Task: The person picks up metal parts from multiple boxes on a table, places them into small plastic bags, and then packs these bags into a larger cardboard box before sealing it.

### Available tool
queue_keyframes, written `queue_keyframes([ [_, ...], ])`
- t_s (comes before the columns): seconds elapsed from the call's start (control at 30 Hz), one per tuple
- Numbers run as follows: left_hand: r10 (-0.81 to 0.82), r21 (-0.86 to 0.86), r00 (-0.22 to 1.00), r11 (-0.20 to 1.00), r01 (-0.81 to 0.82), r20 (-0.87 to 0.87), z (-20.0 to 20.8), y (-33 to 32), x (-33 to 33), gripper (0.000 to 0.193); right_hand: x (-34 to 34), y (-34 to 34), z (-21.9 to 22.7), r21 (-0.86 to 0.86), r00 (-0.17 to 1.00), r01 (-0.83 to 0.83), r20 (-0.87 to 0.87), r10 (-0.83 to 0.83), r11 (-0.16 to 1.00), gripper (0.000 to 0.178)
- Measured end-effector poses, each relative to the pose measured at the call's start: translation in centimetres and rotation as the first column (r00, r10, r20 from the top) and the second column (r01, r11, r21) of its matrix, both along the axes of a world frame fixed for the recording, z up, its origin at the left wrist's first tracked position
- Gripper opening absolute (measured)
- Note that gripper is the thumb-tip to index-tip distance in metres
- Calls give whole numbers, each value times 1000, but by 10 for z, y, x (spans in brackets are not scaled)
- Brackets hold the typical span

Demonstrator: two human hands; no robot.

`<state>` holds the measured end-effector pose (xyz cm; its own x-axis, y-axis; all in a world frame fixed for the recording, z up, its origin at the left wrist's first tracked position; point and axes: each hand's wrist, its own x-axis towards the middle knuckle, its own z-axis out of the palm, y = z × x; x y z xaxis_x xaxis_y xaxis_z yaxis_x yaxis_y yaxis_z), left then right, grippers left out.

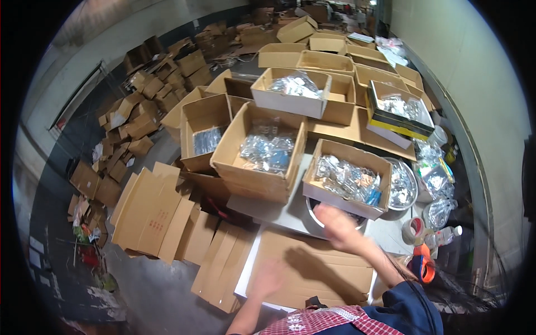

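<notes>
My right hand (336,224), smeared by motion, is over a round white-rimmed bowl (314,215) just in front of an open carton (341,199). That carton is full of clear plastic bags of small metal parts (347,176). I cannot make out anything in this hand. My left hand (269,277) is lower and to the left, at the left part of a flat cardboard sheet (312,262) on the white table. Its fingers are blurred too, and nothing shows in it. The bowl's contents are mostly hidden by the hand and the carton.
A tall carton (254,181) of bagged parts stands at the left. Behind are more open cartons (290,100). To the right are a metal bowl (410,204), tape rolls (413,229), a bottle (444,237) and an orange tape dispenser (425,265). Folded cardboard (148,218) leans at the left.
</notes>
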<state>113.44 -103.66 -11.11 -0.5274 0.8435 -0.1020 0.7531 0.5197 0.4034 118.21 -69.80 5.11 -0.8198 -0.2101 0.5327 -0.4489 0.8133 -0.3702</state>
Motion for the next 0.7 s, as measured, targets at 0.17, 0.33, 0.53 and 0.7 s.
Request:
queue_keyframes([
  [0.17, 8, -97, 1000, 995, -8, -2, 10, 1, -3, 58, 6, -63, -80, 140, 916, 20, 394, -74, 990, 41],
  [0.33, -22, -103, 999, 995, 18, -42, 0, -3, 0, 58, -51, -86, -43, -241, 958, -110, 232, 167, 964, 20],
  [0.53, 16, 69, 1000, 997, -17, 10, -17, -7, 2, 57, -103, -97, 12, -306, 983, -98, 121, 141, 947, 18],
  [0.7, 50, 123, 996, 992, -41, -72, -32, -6, -2, 55, -139, -58, -2, -595, 983, 113, 182, -4, 796, 21],
])
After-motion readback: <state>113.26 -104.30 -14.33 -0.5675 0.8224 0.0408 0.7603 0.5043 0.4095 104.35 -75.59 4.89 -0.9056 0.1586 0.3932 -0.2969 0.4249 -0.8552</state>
